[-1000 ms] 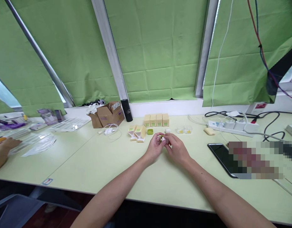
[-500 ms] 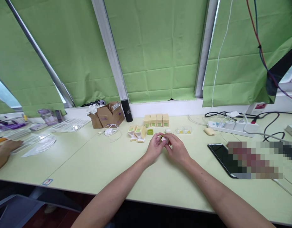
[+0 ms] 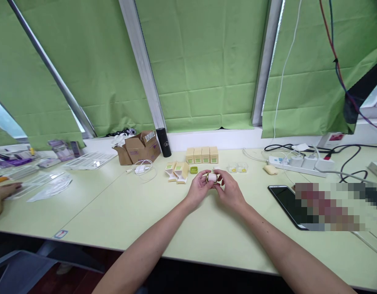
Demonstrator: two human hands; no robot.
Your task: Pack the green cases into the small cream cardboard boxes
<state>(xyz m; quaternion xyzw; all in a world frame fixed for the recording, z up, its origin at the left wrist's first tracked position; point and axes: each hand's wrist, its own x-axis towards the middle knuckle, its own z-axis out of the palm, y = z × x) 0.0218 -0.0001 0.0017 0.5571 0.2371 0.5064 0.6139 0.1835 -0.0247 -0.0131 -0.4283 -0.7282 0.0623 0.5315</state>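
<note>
A small white rounded piece with a dark green edge (image 3: 212, 177) is held between both hands, a little above the table; its exact kind cannot be made out. My left hand (image 3: 199, 190) pinches its left side between thumb and fingers. On the opposite side, my right hand (image 3: 230, 191) grips it with the fingertips. Just left of the hands lies a small green open case (image 3: 193, 170). Two opened cream boxes (image 3: 181, 173) stand beside that case. Clear round cups with yellow marks (image 3: 237, 168) sit to the right of my right hand.
Several closed cream boxes (image 3: 202, 155) stand in a row behind. A cardboard box (image 3: 142, 150) and a black cylinder (image 3: 163, 143) are at the back left. To the right lie a phone (image 3: 291, 206), an earbud-like case (image 3: 270, 170) and a power strip (image 3: 298, 163). Another person's hand (image 3: 4, 196) is at far left.
The white piece has turned and shows more of its side between my fingers. My right fingers have spread a little around it. The other person's hand has shifted left.
</note>
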